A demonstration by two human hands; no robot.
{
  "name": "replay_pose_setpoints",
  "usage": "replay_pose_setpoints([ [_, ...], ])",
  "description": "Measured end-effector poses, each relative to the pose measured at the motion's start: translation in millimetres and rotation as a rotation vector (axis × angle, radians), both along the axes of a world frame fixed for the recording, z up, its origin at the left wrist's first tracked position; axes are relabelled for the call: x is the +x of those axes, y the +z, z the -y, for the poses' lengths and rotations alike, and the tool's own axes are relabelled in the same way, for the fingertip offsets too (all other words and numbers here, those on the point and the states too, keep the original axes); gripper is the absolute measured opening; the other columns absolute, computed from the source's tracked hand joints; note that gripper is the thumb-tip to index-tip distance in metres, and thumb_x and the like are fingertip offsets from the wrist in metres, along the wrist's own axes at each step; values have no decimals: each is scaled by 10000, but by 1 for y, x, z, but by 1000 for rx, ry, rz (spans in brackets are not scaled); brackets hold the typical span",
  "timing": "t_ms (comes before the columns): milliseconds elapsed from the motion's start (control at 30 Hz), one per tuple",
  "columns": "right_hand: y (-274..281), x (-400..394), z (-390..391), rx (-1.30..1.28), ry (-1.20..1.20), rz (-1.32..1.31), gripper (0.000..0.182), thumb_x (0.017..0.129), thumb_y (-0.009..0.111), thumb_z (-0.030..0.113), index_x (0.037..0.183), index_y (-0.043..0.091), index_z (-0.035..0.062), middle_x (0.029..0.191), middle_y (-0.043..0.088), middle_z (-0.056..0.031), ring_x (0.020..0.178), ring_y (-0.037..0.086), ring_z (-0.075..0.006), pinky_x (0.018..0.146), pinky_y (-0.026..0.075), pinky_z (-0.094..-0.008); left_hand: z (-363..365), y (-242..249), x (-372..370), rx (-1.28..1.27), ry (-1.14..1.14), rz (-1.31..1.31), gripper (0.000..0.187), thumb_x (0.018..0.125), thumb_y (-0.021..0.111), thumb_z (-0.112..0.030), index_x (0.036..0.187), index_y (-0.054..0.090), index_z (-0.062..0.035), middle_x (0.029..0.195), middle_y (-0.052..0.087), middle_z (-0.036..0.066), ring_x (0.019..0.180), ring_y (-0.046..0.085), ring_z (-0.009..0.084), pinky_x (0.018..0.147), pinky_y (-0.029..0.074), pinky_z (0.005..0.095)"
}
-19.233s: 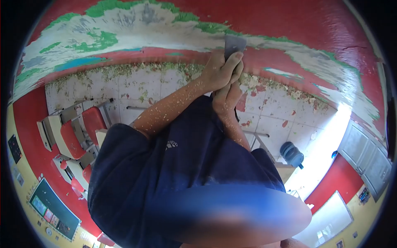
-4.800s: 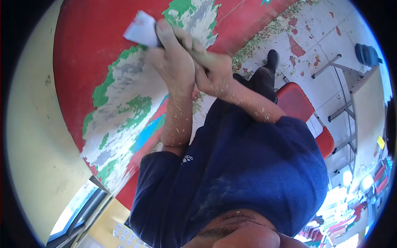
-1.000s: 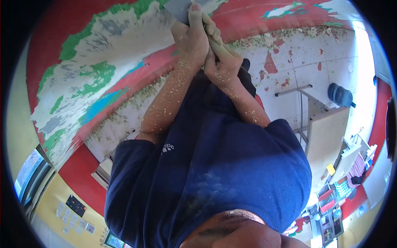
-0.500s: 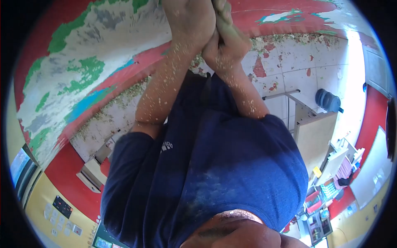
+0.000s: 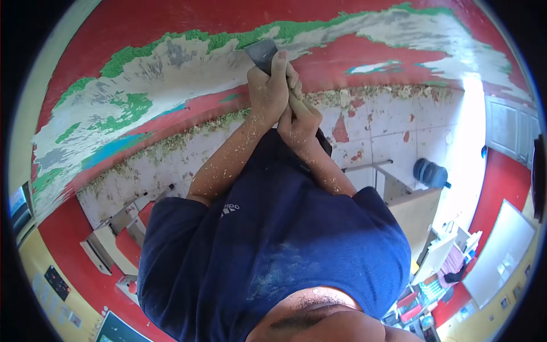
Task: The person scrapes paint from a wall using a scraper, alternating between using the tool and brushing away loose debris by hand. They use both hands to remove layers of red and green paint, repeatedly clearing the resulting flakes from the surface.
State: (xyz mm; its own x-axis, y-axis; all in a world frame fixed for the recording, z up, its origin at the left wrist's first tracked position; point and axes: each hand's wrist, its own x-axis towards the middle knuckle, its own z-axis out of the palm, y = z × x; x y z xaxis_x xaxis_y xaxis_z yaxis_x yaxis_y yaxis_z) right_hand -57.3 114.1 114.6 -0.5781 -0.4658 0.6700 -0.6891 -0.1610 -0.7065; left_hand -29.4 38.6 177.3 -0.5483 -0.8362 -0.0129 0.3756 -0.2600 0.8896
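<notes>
Left hand point(image 5: 266, 94) has a flat scraper point(image 5: 262, 55) over the beat-up red wall point(image 5: 356, 51), right on the green and white patchy bit, right hand point(image 5: 300, 124) bunched up against it. Paint chips point(image 5: 340, 130) all over the tiled floor point(image 5: 393, 117), plus a blue water jug point(image 5: 430, 172) near a pale worktop's point(image 5: 416, 212) edge.

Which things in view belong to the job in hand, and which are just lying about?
In the work:
- scraper, gripped by left hand and right hand, handle hidden
- red wall with its patchy paint
- paint flakes on the floor, likely off that wall

Apparently just about:
- blue water jug
- red chair
- pale desk
- whiteboard
</notes>
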Motion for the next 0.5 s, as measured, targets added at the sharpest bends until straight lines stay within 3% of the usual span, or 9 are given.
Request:
replay_pose_setpoints([
  [33, 5, -5, 5, -24, 7, -21, 334, 702, 547, -80, 1011, 662, -28, 772, 623, -194, 596, 615, -338, 537, 498, -345, -3, -5, 1, -5, 19, 10, 229, 962, 483, -184, 820, 439, -10, 528, 429, 55, 436, 467, 158, 420, 430, 312],
  [167, 55, -10, 18, -36, 51, -65, 331, 703, 554, -73, 1017, 656, -44, 794, 627, -205, 612, 624, -337, 562, 505, -352, 12, 57, 1, -214, 12, -18, 378, 971, 455, -260, 694, 440, -4, 547, 449, 67, 454, 459, 152, 435, 418, 308],
  [200, 55, -10, 21, -64, 54, -117, 314, 740, 551, -68, 1035, 655, -38, 796, 630, -198, 601, 631, -286, 573, 500, -333, 14, 61, 8, -226, -33, 26, 434, 974, 442, -306, 653, 467, -16, 574, 492, 82, 508, 484, 148, 477, 426, 302],
  [300, 45, -10, 7, -117, 210, 9, 313, 780, 558, -58, 1079, 647, -30, 795, 631, -196, 580, 619, -246, 567, 484, -295, 18, 38, 31, -439, -31, 192, 320, 928, 502, -223, 703, 579, -9, 600, 593, 73, 545, 588, 160, 536, 476, 308],
  [367, 31, -23, -41, 289, 310, 166, 326, 842, 545, -25, 1161, 597, -60, 759, 631, -112, 543, 564, -148, 541, 446, -242, 33, 18, 64, -1053, -114, 479, 210, 901, 565, -224, 816, 648, -51, 830, 680, 87, 801, 659, 213, 636, 497, 347],
  [433, 3, -32, -75, 172, 155, 467, 292, 916, 481, 55, 1140, 587, -100, 637, 542, -6, 473, 452, -66, 424, 365, -210, 58, 28, 81, -1660, 46, 448, 202, 879, 588, -268, 953, 656, -93, 1068, 641, 72, 1030, 588, 237, 774, 488, 401],
  [467, 10, -35, -87, 130, 70, 507, 326, 935, 463, 63, 1212, 532, -93, 627, 481, 30, 491, 411, -41, 429, 337, -196, 66, 32, 88, -1952, 124, 432, 241, 869, 599, -290, 1022, 660, -115, 1187, 621, 65, 1144, 552, 249, 843, 484, 428],
  [500, 18, -38, -92, 87, -19, 547, 368, 953, 446, 72, 1284, 477, -87, 617, 420, 67, 508, 370, -16, 434, 309, -182, 72, 42, 91, -2089, 238, 569, 318, 862, 586, -338, 1132, 615, -174, 1301, 528, 42, 1245, 440, 231, 956, 396, 469],
])
